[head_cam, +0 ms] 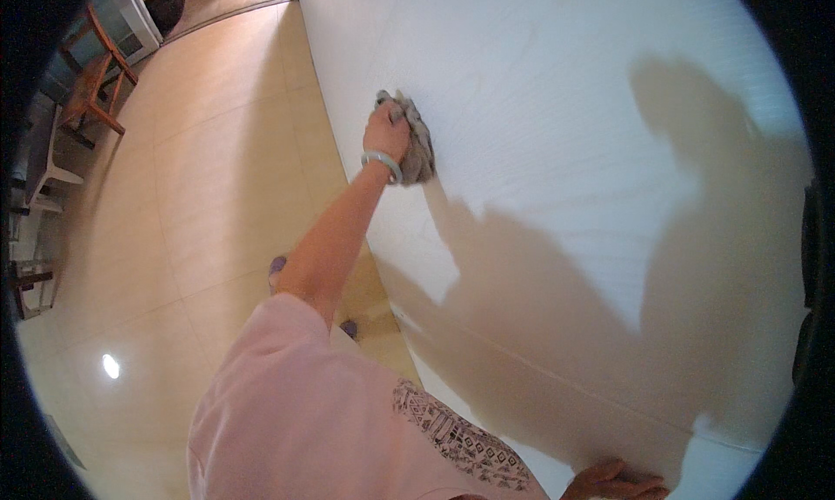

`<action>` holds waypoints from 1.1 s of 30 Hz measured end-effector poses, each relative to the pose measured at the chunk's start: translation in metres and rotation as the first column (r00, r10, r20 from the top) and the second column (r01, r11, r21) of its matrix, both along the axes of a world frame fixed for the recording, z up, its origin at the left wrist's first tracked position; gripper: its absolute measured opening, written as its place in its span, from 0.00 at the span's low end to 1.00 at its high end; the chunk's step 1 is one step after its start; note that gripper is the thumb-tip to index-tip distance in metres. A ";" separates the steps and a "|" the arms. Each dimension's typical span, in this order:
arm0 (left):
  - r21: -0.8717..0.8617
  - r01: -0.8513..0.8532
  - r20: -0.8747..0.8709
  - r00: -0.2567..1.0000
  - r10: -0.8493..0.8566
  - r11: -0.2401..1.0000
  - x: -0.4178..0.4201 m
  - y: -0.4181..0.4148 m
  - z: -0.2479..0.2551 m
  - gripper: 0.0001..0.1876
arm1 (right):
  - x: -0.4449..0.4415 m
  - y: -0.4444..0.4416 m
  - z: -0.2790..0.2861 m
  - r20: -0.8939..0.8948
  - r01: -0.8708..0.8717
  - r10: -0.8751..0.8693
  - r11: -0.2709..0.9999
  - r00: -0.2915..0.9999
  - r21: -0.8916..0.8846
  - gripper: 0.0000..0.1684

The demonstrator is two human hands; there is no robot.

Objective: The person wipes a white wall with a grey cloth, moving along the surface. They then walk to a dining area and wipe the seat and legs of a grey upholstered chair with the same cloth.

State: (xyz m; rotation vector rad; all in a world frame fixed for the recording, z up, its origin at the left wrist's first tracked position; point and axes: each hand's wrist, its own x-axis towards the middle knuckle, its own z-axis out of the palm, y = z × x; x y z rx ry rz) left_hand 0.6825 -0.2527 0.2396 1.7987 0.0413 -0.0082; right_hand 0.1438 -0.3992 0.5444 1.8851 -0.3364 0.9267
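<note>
My left hand, with a pale bangle on its wrist, grips a crumpled grey cloth against a white wall. The arm reaches out from a pink sleeve, and the cloth lies between the hand and the wall. At the bottom right edge of the view, my right hand rests on the same wall with its fingers extended and no object seen in it; part of this hand is cut off by the frame. My body's shadow falls across much of the wall.
Pale floor tiles meet the wall's lower edge. A wooden chair stands at the upper left, with a light plastic stool near it. A doorway's sill crosses the top, beside a dark round vessel.
</note>
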 end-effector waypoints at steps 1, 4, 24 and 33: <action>0.009 -0.021 0.092 0.996 0.020 1.000 -0.016 0.000 0.008 0.14 | -0.002 0.001 0.000 -0.005 0.013 -0.013 1.000 1.000 0.004 0.41; -0.111 0.061 0.236 0.971 -0.033 0.992 -0.088 -0.005 0.043 0.13 | -0.005 0.002 0.000 -0.015 0.029 -0.028 1.000 0.999 0.006 0.40; -0.257 0.411 0.645 0.747 -0.161 0.875 -0.204 -0.016 0.145 0.19 | 0.020 0.028 0.007 0.093 0.022 -0.032 0.994 0.995 0.105 0.39; -0.218 0.033 0.155 0.988 0.001 0.975 -0.123 -0.012 0.036 0.12 | 0.035 0.012 -0.009 0.058 0.142 -0.155 0.973 0.986 0.182 0.42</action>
